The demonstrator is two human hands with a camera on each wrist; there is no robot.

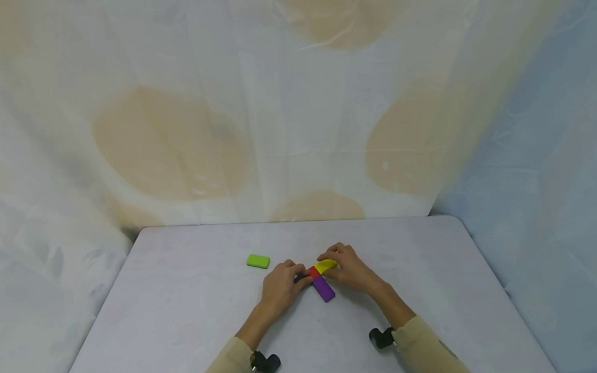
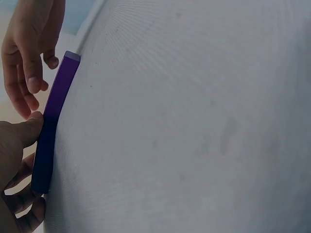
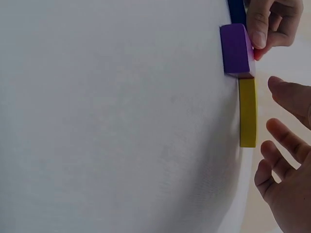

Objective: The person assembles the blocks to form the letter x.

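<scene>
1. blocks at table centre: a purple block [image 1: 323, 289], a yellow block [image 1: 326, 265], a small red block [image 1: 313, 271] and a dark blue block [image 3: 236, 10] lie flat on the grey table [image 1: 184, 333], their ends meeting in a cross-like cluster between my hands.
2. left hand [image 1: 280, 286]: it rests at the left of the cluster, fingers curled toward the join. the left wrist view shows my thumb against the dark blue block's edge, and the right wrist view shows fingertips at the joint beside the purple block. i read this as a light pinch on the dark blue block.
3. right hand [image 1: 349, 267]: in the head view it covers the far end of the yellow block, but the right wrist view shows the fingers [image 3: 286, 94] spread and just clear of that block, so it grips nothing.
4. green block [image 1: 258, 261]: it lies alone, farther left and apart from the cluster, untouched.
5. progress, as i judge it: four pieces are already brought together and seem to need only fine alignment. the green block is not yet joined, so the arrangement looks mostly done, not finished.
</scene>
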